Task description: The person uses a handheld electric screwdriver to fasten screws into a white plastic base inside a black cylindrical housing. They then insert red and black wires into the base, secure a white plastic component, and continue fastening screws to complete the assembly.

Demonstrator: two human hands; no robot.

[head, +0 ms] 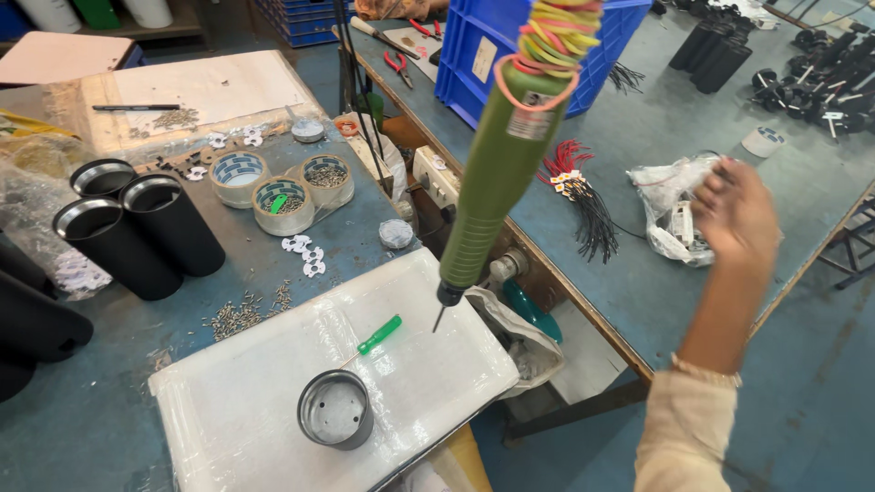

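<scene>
Nearest the camera, low in the frame, a short metal can stands open-mouthed on a white plastic-wrapped board laid on the blue worktop. Nothing is fitted inside the can as far as can be seen, and a small green-handled screwdriver lies just beside it, untouched. Over the board's right edge hangs a green power screwdriver, bit pointing down, held by no one. By the look of it the work on this can is barely begun: loose screws lie well apart at left, near three black tubes.

At right of the frame the right hand reaches out on a straight arm to a clear plastic bag on the neighbouring worktop, fingers curled at it; blur hides whether it grips. No left hand shows.
</scene>
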